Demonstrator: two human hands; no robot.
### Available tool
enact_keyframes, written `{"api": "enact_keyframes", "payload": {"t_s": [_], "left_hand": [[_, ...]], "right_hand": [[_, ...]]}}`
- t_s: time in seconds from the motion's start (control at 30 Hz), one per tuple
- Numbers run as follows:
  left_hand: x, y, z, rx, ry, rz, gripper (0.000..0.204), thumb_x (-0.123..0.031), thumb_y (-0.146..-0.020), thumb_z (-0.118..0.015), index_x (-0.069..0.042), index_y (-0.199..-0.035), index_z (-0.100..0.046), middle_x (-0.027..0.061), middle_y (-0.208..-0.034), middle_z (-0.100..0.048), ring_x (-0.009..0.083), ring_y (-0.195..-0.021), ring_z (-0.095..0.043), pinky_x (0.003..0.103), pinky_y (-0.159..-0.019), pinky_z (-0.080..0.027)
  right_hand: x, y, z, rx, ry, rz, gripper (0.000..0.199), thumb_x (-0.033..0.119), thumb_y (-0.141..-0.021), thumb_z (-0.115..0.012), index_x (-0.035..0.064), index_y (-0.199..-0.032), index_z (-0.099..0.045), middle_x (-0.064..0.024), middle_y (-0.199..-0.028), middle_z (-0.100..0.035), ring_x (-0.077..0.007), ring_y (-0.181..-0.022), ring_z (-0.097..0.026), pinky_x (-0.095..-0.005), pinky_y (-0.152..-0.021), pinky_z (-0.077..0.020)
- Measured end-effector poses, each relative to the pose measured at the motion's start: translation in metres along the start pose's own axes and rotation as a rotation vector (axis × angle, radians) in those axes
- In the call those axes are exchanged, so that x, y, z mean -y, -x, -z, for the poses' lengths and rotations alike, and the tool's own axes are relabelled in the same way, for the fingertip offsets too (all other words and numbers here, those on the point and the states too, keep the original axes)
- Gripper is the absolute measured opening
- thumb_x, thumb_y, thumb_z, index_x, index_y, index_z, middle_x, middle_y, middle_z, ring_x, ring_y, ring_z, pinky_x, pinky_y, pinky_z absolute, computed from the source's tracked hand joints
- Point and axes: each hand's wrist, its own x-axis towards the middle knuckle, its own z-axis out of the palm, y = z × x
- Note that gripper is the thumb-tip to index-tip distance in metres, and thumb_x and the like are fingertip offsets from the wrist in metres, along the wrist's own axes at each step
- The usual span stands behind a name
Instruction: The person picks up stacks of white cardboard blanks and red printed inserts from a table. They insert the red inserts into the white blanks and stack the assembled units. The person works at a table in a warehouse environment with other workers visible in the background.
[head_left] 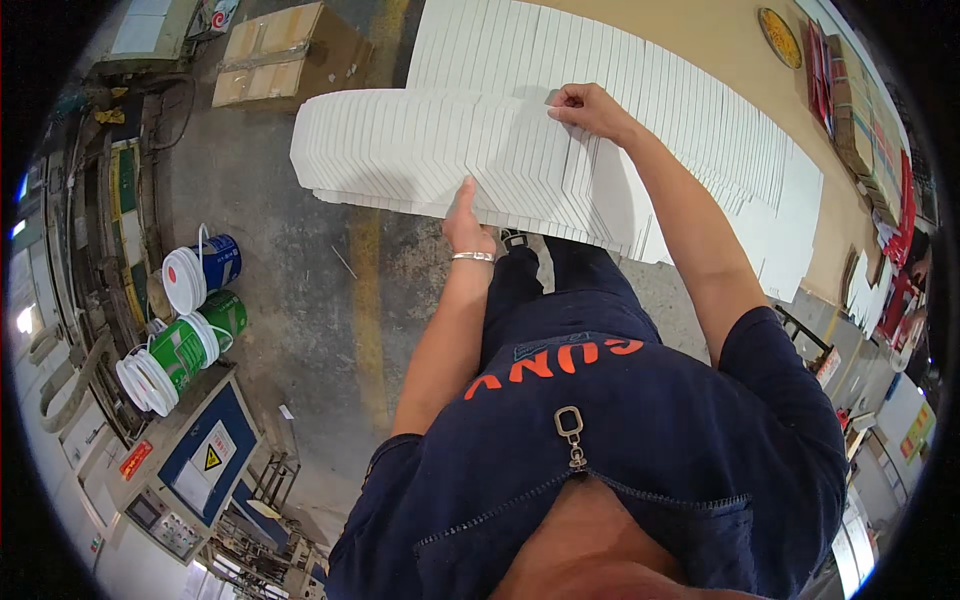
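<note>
A long fanned-out batch of white card blanks with angled corners stretches in front of me, overlapping like shingles and reaching past the table's near left edge. My left hand grips its near edge, thumb on top and the other fingers hidden underneath. Over the batch's far edge, right of the middle, my right hand is closed in a pinch; fingertips and thumb meet at a card's edge there. Behind and to the right, more white card blanks lie fanned in a wide row on the tan table.
A cardboard box stands on the floor at the far left. White-lidded buckets are grouped at the left, near a blue-and-grey control cabinet. A round dish of something orange and stacked bundles sit toward the table's right side.
</note>
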Motion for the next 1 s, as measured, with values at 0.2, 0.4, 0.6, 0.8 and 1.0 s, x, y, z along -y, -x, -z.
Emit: {"api": "enact_keyframes", "payload": {"t_s": [0.2,0.4,0.6,0.8,1.0], "left_hand": [[0.025,0.000,0.006,0.073,-0.044,0.049,0.056,-0.018,-0.075,-0.076,-0.007,-0.123,-0.050,0.0070,-0.119,-0.056,0.0232,-0.103,-0.058,0.040,-0.078,-0.051],[0.018,0.020,-0.011,0.002,-0.155,0.137,0.048,-0.023,-0.076,-0.074,-0.006,-0.117,-0.056,0.0082,-0.118,-0.057,0.0257,-0.107,-0.054,0.048,-0.088,-0.042],[0.024,0.015,-0.008,0.038,-0.101,0.100,0.051,-0.026,-0.075,-0.075,-0.005,-0.117,-0.056,0.0085,-0.121,-0.055,0.0258,-0.110,-0.051,0.051,-0.089,-0.037],[0.023,0.020,-0.010,-0.064,-0.187,0.131,0.051,-0.028,-0.071,-0.078,-0.007,-0.113,-0.058,0.0055,-0.115,-0.057,0.0228,-0.104,-0.051,0.053,-0.084,-0.038],[0.045,0.007,0.005,0.092,-0.164,0.188,0.058,-0.026,-0.073,-0.075,-0.008,-0.123,-0.051,0.0042,-0.124,-0.052,0.0263,-0.116,-0.045,0.052,-0.086,-0.037]], "right_hand": [[0.004,0.013,0.005,-0.071,0.094,-0.023,0.016,0.017,-0.080,-0.069,0.0031,-0.087,-0.065,-0.0018,-0.079,-0.063,-0.0105,-0.074,-0.057,-0.0253,-0.070,-0.0463],[-0.008,0.021,0.012,-0.049,0.123,-0.061,0.017,0.018,-0.082,-0.068,0.0026,-0.090,-0.065,-0.0010,-0.078,-0.062,-0.0088,-0.072,-0.055,-0.0242,-0.066,-0.0457],[-0.011,0.019,0.015,-0.027,0.081,-0.078,0.018,0.018,-0.083,-0.068,0.0019,-0.090,-0.065,0.0001,-0.076,-0.061,-0.0089,-0.070,-0.055,-0.0239,-0.065,-0.0456],[-0.008,0.023,0.016,-0.055,0.070,-0.083,0.023,0.019,-0.080,-0.070,0.0018,-0.096,-0.066,-0.0019,-0.079,-0.063,-0.0104,-0.073,-0.057,-0.0251,-0.070,-0.0473],[-0.024,0.026,0.022,-0.078,0.162,-0.054,0.032,0.024,-0.078,-0.073,0.0067,-0.104,-0.066,-0.0078,-0.088,-0.067,-0.0182,-0.083,-0.062,-0.0282,-0.078,-0.0491]]}}
